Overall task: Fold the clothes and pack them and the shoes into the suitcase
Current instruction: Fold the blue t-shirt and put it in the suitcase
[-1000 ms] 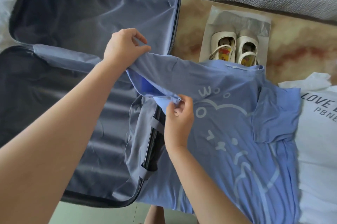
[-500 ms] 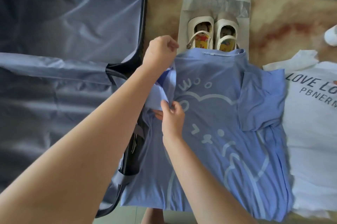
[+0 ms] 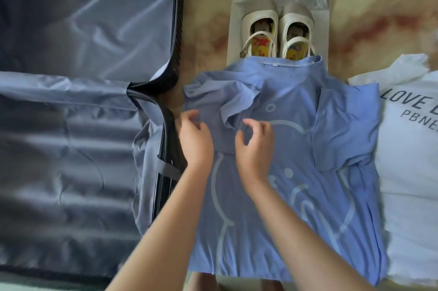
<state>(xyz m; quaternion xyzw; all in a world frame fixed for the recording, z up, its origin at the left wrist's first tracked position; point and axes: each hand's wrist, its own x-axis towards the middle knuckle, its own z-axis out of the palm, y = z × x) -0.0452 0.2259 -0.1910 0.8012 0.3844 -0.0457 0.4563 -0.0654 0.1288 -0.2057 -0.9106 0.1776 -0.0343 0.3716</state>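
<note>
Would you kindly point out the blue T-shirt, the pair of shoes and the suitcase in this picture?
blue T-shirt (image 3: 296, 148): head view, on its chest, between the folded sleeves.
pair of shoes (image 3: 297, 14): head view, on the toe of the right-hand shoe.
suitcase (image 3: 71, 148): head view, on the bare lining of its near half.

A home, seemingly: open suitcase (image 3: 71, 30), blue T-shirt (image 3: 296, 148) and shoes (image 3: 277, 30) spread over a patterned mat (image 3: 379, 6).

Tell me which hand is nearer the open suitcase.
Left. The left hand is over the left edge of the blue shirt, right beside the rim of the suitcase. The right hand is farther right, over the shirt's middle.
</note>
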